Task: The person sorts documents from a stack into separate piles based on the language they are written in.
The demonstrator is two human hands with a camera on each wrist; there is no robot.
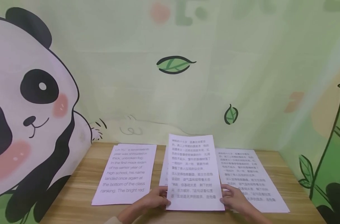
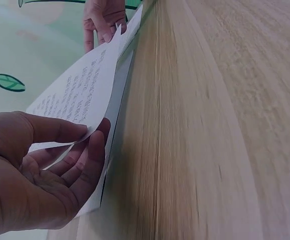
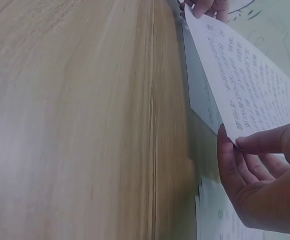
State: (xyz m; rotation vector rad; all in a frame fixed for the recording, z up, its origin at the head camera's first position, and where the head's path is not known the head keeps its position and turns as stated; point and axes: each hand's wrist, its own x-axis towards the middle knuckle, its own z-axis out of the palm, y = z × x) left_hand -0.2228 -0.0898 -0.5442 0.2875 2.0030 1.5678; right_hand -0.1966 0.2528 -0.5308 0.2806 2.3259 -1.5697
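Observation:
Both hands hold a sheet of paper [image 1: 190,174] printed with Chinese text, raised over the middle of the table. The left hand [image 1: 157,197] pinches its left edge near the lower corner, thumb on the printed face and fingers behind. At the opposite edge the right hand [image 1: 234,197] pinches it the same way, as the right wrist view shows with the hand [image 3: 265,175] at the near corner. Beneath the raised sheet lies another paper [image 1: 163,168], mostly hidden by it. In the left wrist view the sheet [image 2: 79,90] bows slightly between the hands.
To the left lies a stack of sheets [image 1: 125,174] with English text. On the right is a stack of sheets [image 1: 251,180] with Chinese text, partly covered by the right hand. The wooden table [image 1: 72,193] ends at a backdrop [image 1: 125,77] printed with a panda and leaves.

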